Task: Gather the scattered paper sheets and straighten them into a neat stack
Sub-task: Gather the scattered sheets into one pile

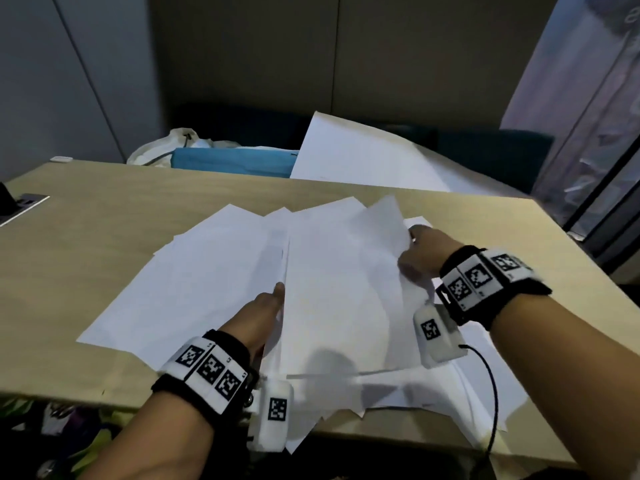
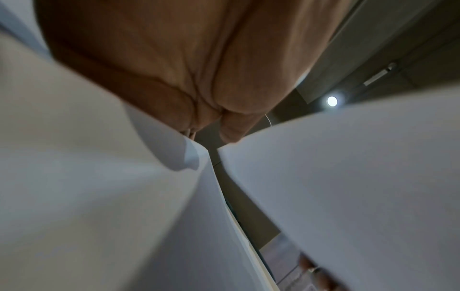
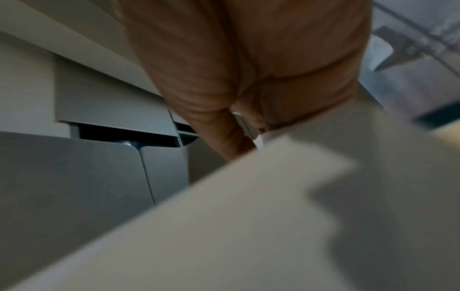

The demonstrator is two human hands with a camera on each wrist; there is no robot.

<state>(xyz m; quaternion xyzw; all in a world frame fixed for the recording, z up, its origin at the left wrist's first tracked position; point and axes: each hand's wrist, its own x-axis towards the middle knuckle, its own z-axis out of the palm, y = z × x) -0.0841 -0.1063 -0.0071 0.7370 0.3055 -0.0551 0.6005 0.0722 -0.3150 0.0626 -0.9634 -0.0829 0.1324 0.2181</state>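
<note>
Several white paper sheets (image 1: 194,271) lie fanned and overlapping on the light wooden table (image 1: 104,209). A loose bundle of sheets (image 1: 346,289) is raised off the pile between my hands. My left hand (image 1: 272,304) grips the bundle's left edge, thumb on top, the other fingers hidden beneath. My right hand (image 1: 417,258) pinches its right edge, which curls upward. More sheets (image 1: 481,382) stick out under my right wrist and over the near table edge. The left wrist view shows my left hand (image 2: 230,128) between two paper (image 2: 348,187) faces. The right wrist view shows fingers (image 3: 236,137) closed on a blurred sheet (image 3: 248,216).
Behind the table lean a large white board (image 1: 363,154), a blue flat object (image 1: 235,161) and a white plastic bag (image 1: 173,147). A socket panel (image 1: 24,206) sits at the table's left edge. A black cable (image 1: 493,393) hangs from my right wrist. Glass panels (image 1: 595,133) stand at right.
</note>
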